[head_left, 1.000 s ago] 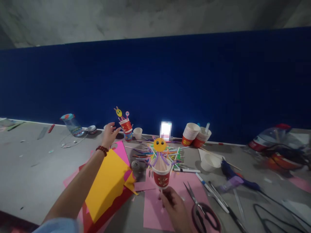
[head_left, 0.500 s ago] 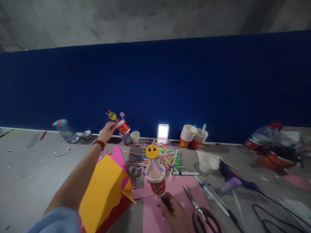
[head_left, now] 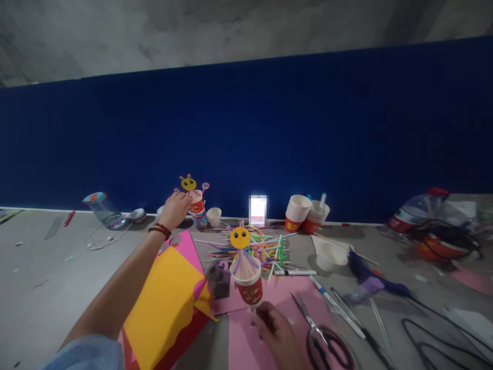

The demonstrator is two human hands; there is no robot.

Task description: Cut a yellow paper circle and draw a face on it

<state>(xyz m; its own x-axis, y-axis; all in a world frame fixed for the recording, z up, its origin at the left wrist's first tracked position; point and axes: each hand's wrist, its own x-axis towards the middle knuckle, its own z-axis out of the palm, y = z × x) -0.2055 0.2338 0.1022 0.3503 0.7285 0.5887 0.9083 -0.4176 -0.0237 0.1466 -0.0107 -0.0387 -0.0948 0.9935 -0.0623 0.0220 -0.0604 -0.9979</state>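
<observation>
Paper puppet (head_left: 249,288) (2 round eyes (head_left: 236,235)) in right hand (head_left: 276,328)

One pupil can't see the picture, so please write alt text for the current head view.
A person's right hand holds a red paper cup with a yellow googly-eyed face above it, while the left hand touches a similar cup farther back. Scissors lie on pink paper beside the right hand.
</observation>
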